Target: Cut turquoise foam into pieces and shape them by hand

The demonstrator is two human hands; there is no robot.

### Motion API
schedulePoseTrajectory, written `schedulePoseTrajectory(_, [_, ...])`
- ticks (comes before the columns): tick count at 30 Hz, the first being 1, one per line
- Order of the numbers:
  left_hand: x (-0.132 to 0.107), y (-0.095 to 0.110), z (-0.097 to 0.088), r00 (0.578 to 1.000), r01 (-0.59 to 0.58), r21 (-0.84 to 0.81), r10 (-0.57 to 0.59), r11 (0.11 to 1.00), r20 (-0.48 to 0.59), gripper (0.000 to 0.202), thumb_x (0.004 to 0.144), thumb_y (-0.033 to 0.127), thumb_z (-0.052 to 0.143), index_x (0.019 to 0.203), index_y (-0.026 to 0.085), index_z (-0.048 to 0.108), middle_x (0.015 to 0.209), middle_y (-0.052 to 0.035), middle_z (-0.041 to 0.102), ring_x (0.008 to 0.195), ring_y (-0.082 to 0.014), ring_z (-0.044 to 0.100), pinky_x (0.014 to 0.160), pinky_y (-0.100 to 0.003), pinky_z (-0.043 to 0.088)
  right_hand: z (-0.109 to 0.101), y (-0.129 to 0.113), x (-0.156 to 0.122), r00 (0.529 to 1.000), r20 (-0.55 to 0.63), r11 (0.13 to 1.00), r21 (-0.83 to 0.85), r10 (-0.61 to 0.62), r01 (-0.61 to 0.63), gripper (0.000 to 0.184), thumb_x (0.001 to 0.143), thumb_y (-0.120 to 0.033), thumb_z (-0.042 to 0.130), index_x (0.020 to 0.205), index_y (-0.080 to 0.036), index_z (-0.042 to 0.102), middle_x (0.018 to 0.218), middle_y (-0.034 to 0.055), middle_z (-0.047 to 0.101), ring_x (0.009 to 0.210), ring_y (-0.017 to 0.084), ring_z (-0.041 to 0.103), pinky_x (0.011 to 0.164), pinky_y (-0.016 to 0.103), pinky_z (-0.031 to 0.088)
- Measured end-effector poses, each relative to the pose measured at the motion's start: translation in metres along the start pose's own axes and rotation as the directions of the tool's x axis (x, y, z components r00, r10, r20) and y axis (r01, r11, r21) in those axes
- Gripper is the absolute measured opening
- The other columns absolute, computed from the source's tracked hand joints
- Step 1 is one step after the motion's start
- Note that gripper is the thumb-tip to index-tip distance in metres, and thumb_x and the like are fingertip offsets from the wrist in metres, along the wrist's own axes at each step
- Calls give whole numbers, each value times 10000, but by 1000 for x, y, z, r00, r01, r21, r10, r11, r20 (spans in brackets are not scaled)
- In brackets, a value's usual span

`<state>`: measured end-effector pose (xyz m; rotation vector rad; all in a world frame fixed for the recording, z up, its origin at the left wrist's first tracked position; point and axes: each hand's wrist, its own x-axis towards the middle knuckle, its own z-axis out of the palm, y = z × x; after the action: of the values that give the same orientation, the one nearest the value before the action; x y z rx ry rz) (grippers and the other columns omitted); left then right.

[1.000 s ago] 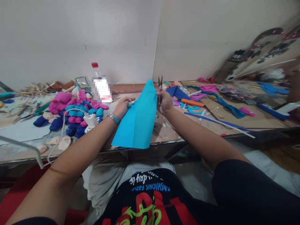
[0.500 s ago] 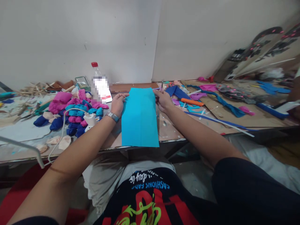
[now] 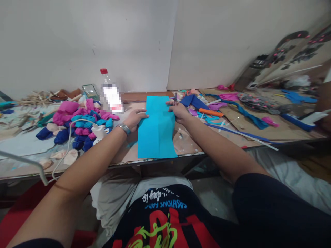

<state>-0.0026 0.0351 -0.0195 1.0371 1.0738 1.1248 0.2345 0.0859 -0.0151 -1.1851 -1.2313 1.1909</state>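
A bright blue sheet (image 3: 155,134), perhaps paper or thin cloth, lies lengthwise before me with a faint crease down its middle. Its near end reaches the table's front edge, and its lower right corner flares outward. My left hand (image 3: 134,119) grips the sheet's left edge near the far end, fingertips and thumb on it. At the opposite edge, my right hand (image 3: 179,112) has its fingers on the sheet. Dark pointed blades of small scissors (image 3: 175,97) stick up from that hand; the handles are hidden in it.
To the left is a pile of pink, blue and cream cloth bundles (image 3: 66,112), beside a white plug and cable (image 3: 98,131). A red-capped bottle (image 3: 103,72) and a phone (image 3: 112,98) stand behind. Rightward lie fabric scraps, an orange-handled tool (image 3: 210,112) and white strips (image 3: 248,136).
The sheet has shifted slightly right and settled lower, its near right corner now flaring. Both hands have moved inward over its edges, the left one a little nearer me.
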Motion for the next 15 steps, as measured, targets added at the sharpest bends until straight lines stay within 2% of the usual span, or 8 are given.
schedulePoseTrajectory(2, [1, 1, -1, 999, 26, -8, -26, 1000, 36, 568, 611, 164, 858, 1149, 156, 676, 910, -76, 747, 815, -224, 714, 808, -399, 592, -2, 0, 1, 999, -3, 999, -18, 52, -52, 498, 577, -74, 587, 1053, -192, 671, 787, -21, 595, 643, 125, 479, 603, 263, 375])
schedulePoseTrajectory(5, [0, 1, 0, 997, 69, 7, -69, 998, 39, 615, 630, 173, 860, 1216, 162, 674, 934, -92, 756, 806, -234, 719, 806, -425, 599, -4, 0, 3, 994, -59, 996, -22, 90, -92, 571, 567, -42, 585, 1112, -185, 684, 792, -16, 630, 632, 125, 500, 585, 250, 384])
schedulePoseTrajectory(10, [0, 1, 1, 991, 105, 40, -108, 994, 80, 580, 656, 172, 860, 1218, 154, 715, 1020, -132, 766, 885, -272, 733, 896, -481, 594, -4, 5, 9, 993, -87, 996, -44, 77, -81, 458, 613, -48, 642, 1049, -173, 700, 748, -24, 638, 643, 122, 521, 591, 224, 399])
schedulePoseTrajectory(15, [4, -4, 0, 998, 48, 73, -50, 996, 25, 744, 635, 131, 846, 1349, 144, 639, 1154, -157, 748, 967, -292, 732, 909, -468, 592, -2, 10, 12, 998, -57, 997, -58, 41, -44, 384, 668, -56, 643, 1027, -176, 709, 793, -28, 674, 648, 100, 525, 627, 207, 410])
